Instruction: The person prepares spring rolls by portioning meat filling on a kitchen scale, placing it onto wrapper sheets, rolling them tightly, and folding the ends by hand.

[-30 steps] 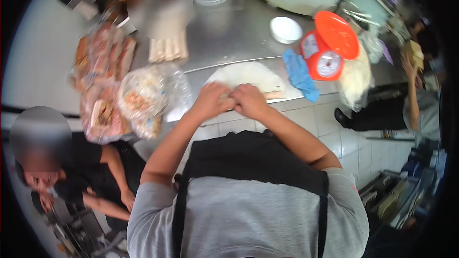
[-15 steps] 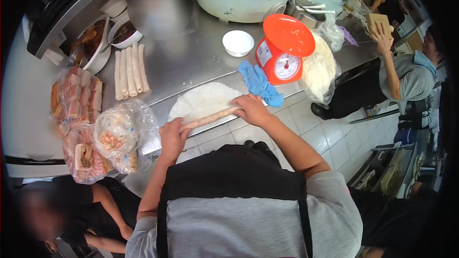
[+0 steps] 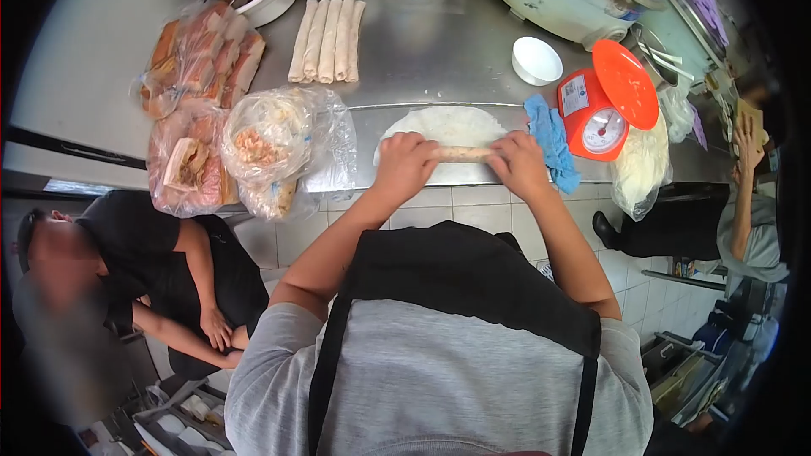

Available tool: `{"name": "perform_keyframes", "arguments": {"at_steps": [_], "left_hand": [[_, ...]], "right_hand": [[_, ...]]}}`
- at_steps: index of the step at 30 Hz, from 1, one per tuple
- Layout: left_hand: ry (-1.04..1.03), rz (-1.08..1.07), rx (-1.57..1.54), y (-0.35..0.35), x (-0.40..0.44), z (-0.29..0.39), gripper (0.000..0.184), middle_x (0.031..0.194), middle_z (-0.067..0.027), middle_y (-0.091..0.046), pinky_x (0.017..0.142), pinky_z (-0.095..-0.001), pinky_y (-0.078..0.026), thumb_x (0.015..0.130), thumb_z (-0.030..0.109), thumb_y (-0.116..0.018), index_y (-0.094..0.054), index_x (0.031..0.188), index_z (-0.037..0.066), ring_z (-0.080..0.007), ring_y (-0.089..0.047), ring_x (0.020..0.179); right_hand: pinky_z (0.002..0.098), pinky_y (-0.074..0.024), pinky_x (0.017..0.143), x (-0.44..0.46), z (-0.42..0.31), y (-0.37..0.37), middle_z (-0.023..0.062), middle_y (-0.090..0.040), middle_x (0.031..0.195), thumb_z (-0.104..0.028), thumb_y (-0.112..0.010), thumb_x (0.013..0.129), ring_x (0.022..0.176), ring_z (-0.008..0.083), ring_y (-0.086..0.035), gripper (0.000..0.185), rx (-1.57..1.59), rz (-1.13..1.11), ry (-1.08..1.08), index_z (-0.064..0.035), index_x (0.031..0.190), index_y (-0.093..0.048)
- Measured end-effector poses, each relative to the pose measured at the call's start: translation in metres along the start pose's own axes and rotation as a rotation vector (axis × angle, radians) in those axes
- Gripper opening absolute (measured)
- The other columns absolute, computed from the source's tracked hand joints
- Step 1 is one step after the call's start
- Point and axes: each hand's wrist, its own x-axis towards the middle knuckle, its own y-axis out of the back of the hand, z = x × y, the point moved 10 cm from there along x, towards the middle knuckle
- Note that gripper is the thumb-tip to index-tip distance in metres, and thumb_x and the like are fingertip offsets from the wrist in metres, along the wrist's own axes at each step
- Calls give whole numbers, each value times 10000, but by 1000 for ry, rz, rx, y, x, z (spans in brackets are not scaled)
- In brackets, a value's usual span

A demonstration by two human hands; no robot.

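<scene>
A thin, pale round wrapper (image 3: 448, 123) lies flat at the front edge of the steel counter. Its near side is rolled into a long narrow roll (image 3: 464, 154). My left hand (image 3: 407, 162) is closed over the left end of this roll, and my right hand (image 3: 518, 162) grips the right end, fingers curled on top. Both ends are hidden under the fingers. Just beyond my right hand is a crumpled blue cloth (image 3: 551, 139). Several finished pale rolls (image 3: 328, 38) lie side by side farther back on the left.
Left of the wrapper are a plastic bag of pinkish filling (image 3: 266, 142) and bagged meat slabs (image 3: 190, 148). To the right stand a red scale (image 3: 596, 110), a white bowl (image 3: 536, 62) and a bag of white dough-like material (image 3: 639, 171). One person (image 3: 203, 287) sits at left; another (image 3: 748, 219) stands at right.
The view has swung, so the counter appears more level. Both hands keep hold of the roll, which has advanced a little over the wrapper. Less of the flat wrapper shows.
</scene>
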Motion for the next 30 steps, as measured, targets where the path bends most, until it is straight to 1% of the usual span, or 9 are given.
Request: {"name": "perform_keyframes", "arguments": {"at_steps": [3,6,7,12,19,22,24,28,30], "left_hand": [[11,5,-22,-10,3,2,257,870,-30,-539,751,-384,-349,661,161,-691,-632,906,115,-241,-487,863],[44,-11,-19,-16,2,-4,243,850,-21,-540,750,-376,-343,649,166,-702,-635,878,116,-233,-489,841],[42,-19,-9,-17,2,-5,235,839,-17,-540,746,-372,-340,643,175,-706,-639,862,120,-223,-487,841],[27,-46,33,-20,2,-3,203,808,-5,-540,732,-366,-338,636,202,-710,-648,815,129,-203,-486,834],[12,-111,24,-16,0,-7,239,819,-11,-550,719,-363,-361,641,187,-712,-653,866,130,-225,-500,834],[8,-70,14,-5,-4,-15,255,832,-19,-555,728,-367,-357,649,190,-709,-656,891,129,-227,-501,840],[31,-16,17,5,-11,-21,268,842,-28,-561,743,-373,-348,660,191,-703,-654,915,123,-229,-503,843],[76,-19,70,11,-12,-28,238,854,-41,-566,776,-382,-320,695,200,-681,-654,920,130,-235,-498,861],[110,-24,58,7,-6,-37,199,854,-39,-567,785,-381,-309,715,211,-665,-657,899,135,-233,-490,875]], "right_hand": [[374,-379,760,13,-46,-5,56,-531,927,-242,-679,672,916,256,-485,275,36,1,172,-127,913,-613],[378,-378,751,18,-50,-30,52,-531,906,-220,-690,663,905,248,-491,252,52,-81,120,-133,884,-603],[379,-380,739,18,-48,-33,50,-535,877,-206,-693,661,882,245,-501,238,56,-62,122,-127,861,-591],[371,-387,746,23,-47,-36,47,-550,867,-227,-689,668,868,251,-513,240,113,-146,118,-124,860,-588],[377,-384,767,22,-38,-39,44,-560,870,-253,-686,675,883,251,-514,239,67,-242,100,-116,853,-605],[379,-378,777,5,-8,-15,42,-566,870,-245,-671,699,889,249,-513,216,49,-159,73,-119,867,-616],[379,-375,773,-5,17,-4,39,-568,871,-230,-654,715,890,248,-511,192,50,-151,32,-128,875,-621],[385,-376,763,-6,39,-10,38,-568,862,-198,-629,726,884,249,-505,172,100,-175,-70,-137,886,-624],[387,-378,763,0,33,-3,39,-563,868,-193,-626,722,886,250,-503,175,-74,-33,-93,-134,886,-622]]}}
